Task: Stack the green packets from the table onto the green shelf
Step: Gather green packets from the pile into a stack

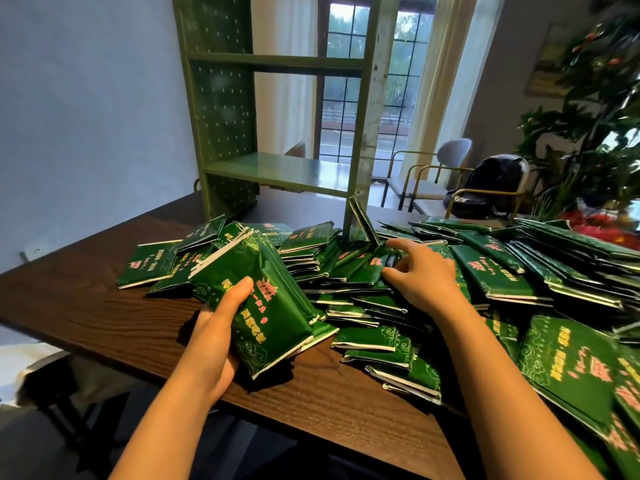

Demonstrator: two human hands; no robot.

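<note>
A big heap of green packets [491, 271] with pink and yellow print covers the right and middle of the dark wooden table [104, 306]. My left hand [214, 334] grips a stack of several green packets [263, 299], thumb on top, held tilted above the table's near side. My right hand [419, 275] reaches into the heap, and its fingers pinch the edge of one packet [367, 268]. The green shelf [284, 171] stands at the far side of the table, and its visible boards are bare.
One packet [362, 220] leans upright against the shelf's front right post. Beyond the table are chairs [433, 174] with a dark bag [491, 181], a window and a large plant [588, 133] at the right. A grey wall runs along the left.
</note>
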